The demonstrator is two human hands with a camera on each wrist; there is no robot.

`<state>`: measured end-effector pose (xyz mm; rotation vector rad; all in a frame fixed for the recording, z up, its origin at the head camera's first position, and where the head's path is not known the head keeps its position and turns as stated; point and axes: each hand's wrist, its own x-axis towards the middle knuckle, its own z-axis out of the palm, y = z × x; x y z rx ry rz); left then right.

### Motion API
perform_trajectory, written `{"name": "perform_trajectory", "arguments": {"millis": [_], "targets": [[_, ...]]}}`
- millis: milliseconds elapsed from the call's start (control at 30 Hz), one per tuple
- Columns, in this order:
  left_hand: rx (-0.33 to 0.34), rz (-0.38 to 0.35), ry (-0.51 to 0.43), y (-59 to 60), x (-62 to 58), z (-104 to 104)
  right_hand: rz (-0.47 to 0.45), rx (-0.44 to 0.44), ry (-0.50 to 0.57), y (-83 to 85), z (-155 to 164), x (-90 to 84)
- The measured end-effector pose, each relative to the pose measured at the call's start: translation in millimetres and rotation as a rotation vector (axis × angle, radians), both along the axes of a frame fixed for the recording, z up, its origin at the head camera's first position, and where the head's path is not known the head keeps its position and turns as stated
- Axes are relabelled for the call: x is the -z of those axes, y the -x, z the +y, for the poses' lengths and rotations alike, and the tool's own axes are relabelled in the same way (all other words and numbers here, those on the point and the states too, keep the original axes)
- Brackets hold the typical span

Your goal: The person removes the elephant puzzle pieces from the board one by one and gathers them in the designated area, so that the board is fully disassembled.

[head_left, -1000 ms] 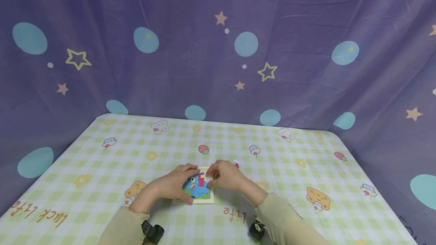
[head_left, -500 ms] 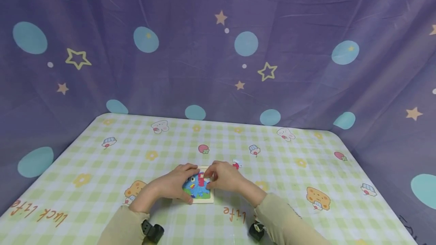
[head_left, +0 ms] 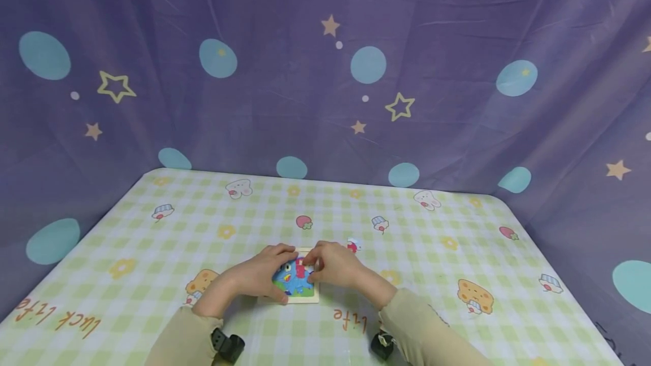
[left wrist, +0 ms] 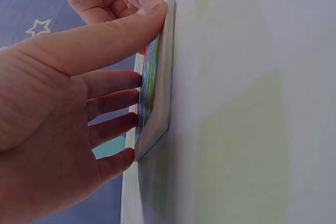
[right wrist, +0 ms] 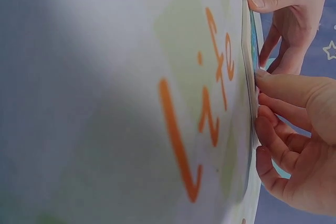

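A small wooden puzzle board [head_left: 296,293] with a blue and green picture lies on the checked table near me. My left hand [head_left: 264,273] steadies it, with the thumb on the near edge and the fingers across the far left part. In the left wrist view the left hand [left wrist: 144,59] has straight fingers [left wrist: 118,103] touching the board [left wrist: 157,87]. My right hand [head_left: 330,267] has curled fingers, their tips on a red puzzle piece [head_left: 300,269] in the board. In the right wrist view the right hand [right wrist: 273,119] meets the board [right wrist: 251,35] edge-on, and the piece is hidden.
The green checked tablecloth [head_left: 432,253] bears orange lettering [right wrist: 205,108]. A small red and white thing [head_left: 352,245] lies just beyond my right hand. A purple curtain [head_left: 325,72] with stars hangs close behind the table and at both sides.
My right hand has slid a little to the left, so its fingertips now cover more of the red piece. The left hand and the board have stayed put.
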<state>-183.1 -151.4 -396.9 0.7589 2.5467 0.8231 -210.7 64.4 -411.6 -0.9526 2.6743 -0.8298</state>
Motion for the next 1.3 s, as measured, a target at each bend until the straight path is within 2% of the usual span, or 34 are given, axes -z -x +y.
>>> {"name": "perform_trajectory", "arguments": {"millis": [367,667,1300], "targets": [[-0.003,-0.016,-0.015,-2.1,-3.2,0.6,-0.019,0.002,0.003,1.5,0.3,1.3],[0.012,-0.006,-0.011,-0.2,-1.3,-0.4,-0.009,0.004,0.012,1.0,-0.2,1.5],[-0.006,-0.005,0.009,2.4,1.2,-0.4,0.005,-0.02,0.016,0.7,-2.1,1.7]]}}
